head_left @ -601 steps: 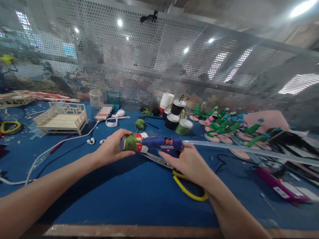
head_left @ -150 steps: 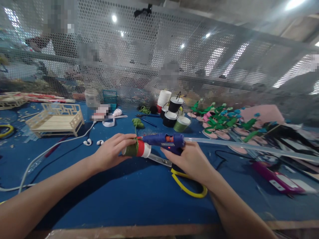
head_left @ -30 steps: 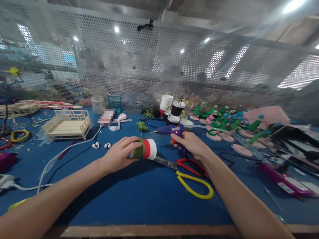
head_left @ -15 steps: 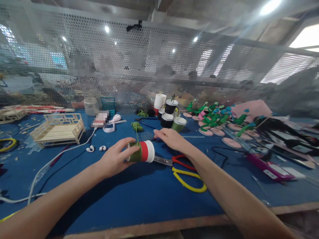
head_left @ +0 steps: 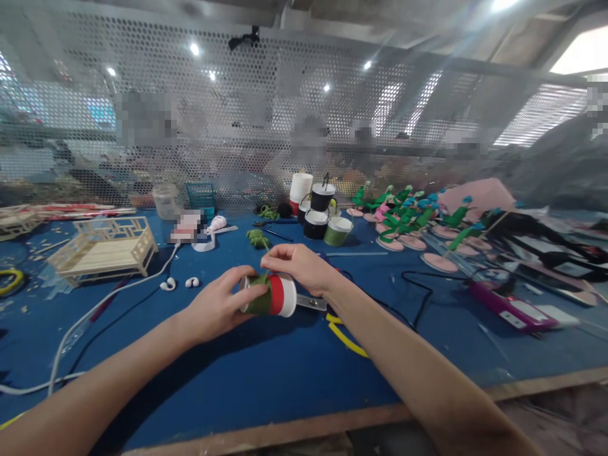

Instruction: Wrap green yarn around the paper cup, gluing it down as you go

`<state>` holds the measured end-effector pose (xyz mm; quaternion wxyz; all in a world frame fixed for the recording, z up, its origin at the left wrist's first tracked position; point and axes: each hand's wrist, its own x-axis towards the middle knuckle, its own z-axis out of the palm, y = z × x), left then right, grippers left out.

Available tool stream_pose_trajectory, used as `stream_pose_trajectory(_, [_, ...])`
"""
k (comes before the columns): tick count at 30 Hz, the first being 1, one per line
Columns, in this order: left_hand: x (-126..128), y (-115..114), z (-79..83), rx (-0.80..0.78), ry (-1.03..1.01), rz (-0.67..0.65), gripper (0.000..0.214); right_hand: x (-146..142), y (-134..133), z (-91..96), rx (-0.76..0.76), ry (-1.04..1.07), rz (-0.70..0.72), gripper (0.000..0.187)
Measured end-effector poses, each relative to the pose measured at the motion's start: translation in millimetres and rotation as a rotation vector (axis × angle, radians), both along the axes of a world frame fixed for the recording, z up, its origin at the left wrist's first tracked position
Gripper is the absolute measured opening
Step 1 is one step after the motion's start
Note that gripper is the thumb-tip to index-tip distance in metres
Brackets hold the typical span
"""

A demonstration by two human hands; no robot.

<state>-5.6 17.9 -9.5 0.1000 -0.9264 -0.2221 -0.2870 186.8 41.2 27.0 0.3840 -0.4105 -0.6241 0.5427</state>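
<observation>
My left hand [head_left: 221, 307] is wrapped round a paper cup [head_left: 273, 296] lying sideways above the blue table; the cup is red and white, with green cord wound over its base half. Above the cup, my right hand [head_left: 297, 265] pinches the green cord [head_left: 264, 248], which runs back to a small green bundle [head_left: 257, 237] on the table. Scissors with yellow handles [head_left: 344, 334] lie under my right forearm, mostly hidden. The glue gun is hidden from view.
Finished wrapped cups [head_left: 323, 218] stand at the back centre, with green and pink craft pieces [head_left: 408, 221] to their right. A wooden miniature bed [head_left: 102, 247] sits left, a white cable [head_left: 95, 304] runs across, and a purple tool [head_left: 510, 308] lies right. A perforated screen [head_left: 285, 126] closes the back.
My right hand has put down the blue glue gun, come back over the cup and pinched the green cord. The left hand has kept hold of the cup.
</observation>
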Motion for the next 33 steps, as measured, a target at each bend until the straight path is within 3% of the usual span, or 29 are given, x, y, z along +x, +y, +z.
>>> stream_pose_trajectory(6, [1.6,0.3,1.1,-0.180,-0.114,-0.014,0.047,8.3,2.0,0.4,0.263,0.017,-0.126,0.028])
stream_pose_trajectory(18, [5.3,-7.1,2.0,-0.409,-0.136,-0.068,0.047,7.7,8.4,-5.4,0.327,-0.023,-0.080,0.027])
stream_pose_trajectory(23, [5.8,-6.8,3.4,-0.479,-0.158,-0.083,0.049,8.5,8.5,-5.0,0.334,-0.058,-0.121,0.024])
stream_pose_trajectory(33, [5.5,-8.2,1.3,-0.283,-0.151,-0.127,0.043,4.8,3.6,-4.7,0.273,-0.155,-0.050,0.022])
